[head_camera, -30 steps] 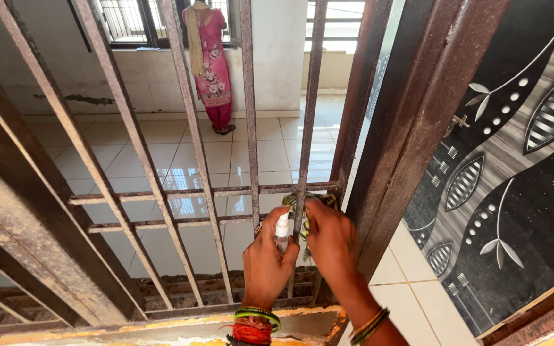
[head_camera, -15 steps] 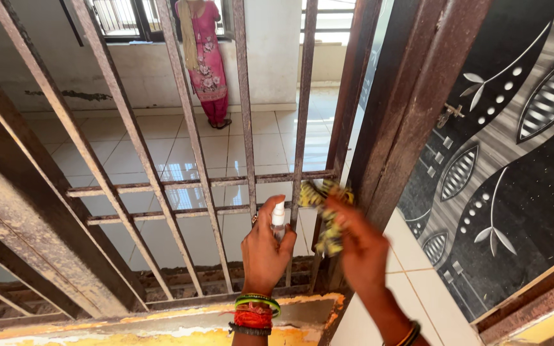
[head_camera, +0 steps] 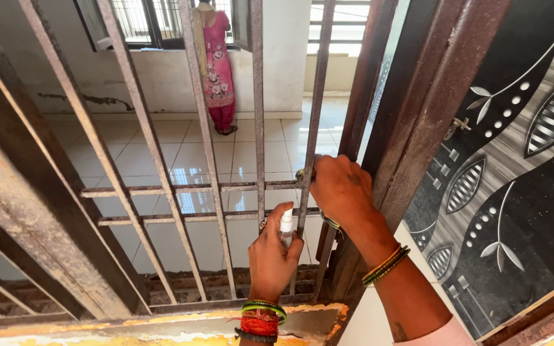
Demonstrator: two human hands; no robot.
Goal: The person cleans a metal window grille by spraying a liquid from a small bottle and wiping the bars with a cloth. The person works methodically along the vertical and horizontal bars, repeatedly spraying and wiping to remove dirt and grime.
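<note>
Behind a rusty window grille, the right hand has risen to grip a bar, fingers clamped on a cloth; the left hand still clasps a spray bottle.

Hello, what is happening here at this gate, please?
A person is wiping a rusty metal grille. The right hand presses a mostly hidden cloth against a vertical bar near the door frame. The left hand holds a small white spray bottle upright beside it. Another person in pink stands far beyond.
</note>
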